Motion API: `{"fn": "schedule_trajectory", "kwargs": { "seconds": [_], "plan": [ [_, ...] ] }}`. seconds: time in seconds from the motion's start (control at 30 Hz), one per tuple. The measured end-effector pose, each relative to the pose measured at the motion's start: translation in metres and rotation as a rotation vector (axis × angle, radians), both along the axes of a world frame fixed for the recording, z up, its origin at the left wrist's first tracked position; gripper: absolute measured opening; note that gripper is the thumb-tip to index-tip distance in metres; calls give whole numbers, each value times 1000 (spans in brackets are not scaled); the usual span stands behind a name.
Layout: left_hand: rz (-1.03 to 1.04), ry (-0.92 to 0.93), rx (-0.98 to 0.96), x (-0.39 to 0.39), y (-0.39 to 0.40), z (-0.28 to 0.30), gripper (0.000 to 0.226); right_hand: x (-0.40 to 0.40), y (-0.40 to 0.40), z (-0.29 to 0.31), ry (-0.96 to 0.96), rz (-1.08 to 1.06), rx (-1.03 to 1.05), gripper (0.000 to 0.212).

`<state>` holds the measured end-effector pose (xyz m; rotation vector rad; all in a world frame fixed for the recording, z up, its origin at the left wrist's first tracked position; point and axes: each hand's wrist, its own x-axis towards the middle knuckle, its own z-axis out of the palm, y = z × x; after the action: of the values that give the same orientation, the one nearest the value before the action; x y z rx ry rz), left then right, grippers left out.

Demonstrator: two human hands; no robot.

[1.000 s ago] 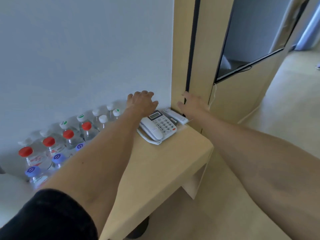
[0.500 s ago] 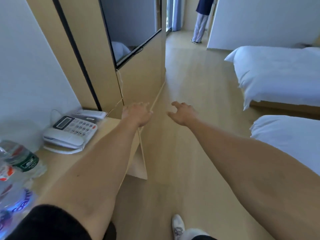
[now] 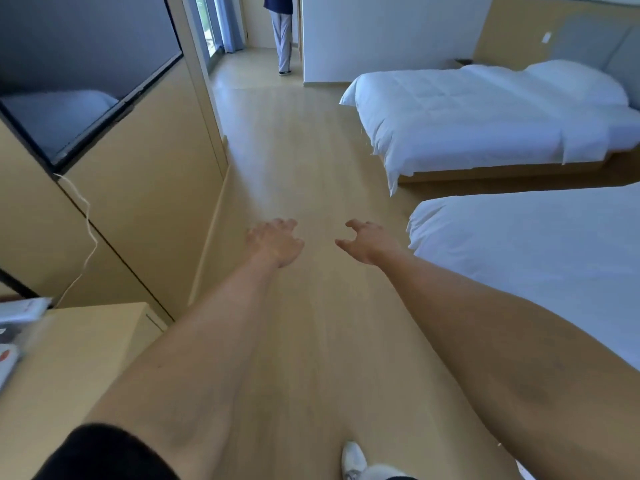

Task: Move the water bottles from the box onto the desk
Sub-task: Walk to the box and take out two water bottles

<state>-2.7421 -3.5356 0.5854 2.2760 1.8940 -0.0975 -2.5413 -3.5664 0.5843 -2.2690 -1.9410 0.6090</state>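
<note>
Head view: empty left hand (image 3: 275, 242), right hand (image 3: 369, 242) between desk (image 3: 79, 368), bed (image 3: 540, 258).

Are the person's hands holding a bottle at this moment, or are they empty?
Empty. The left hand and the right hand are both open with fingers spread, stretched out over bare floor; no bottle is in view.

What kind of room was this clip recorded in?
Most likely a hotel twin room: two beds made up in white, the near bed and the far bed, face a wall-mounted TV, with a light wood desk beside it.
</note>
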Motion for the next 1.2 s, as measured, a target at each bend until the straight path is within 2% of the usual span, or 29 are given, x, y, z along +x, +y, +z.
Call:
{"fn": "schedule_trajectory", "kwargs": {
  "seconds": [0.23,0.47,0.7,1.2],
  "plan": [
    [0,9,-31,73,66,-10,56,78,66,-7,-11,-43,-31,66],
    [3,4,-65,105,132,-1,57,116,129,-3,-7,-69,-48,67],
    [-8,-8,-97,108,231,1,58,112,228,0,-56,-56,-94,70],
    [2,-43,-171,48,544,5,58,56,539,11,-72,-64,-168,70]
  ]
}}
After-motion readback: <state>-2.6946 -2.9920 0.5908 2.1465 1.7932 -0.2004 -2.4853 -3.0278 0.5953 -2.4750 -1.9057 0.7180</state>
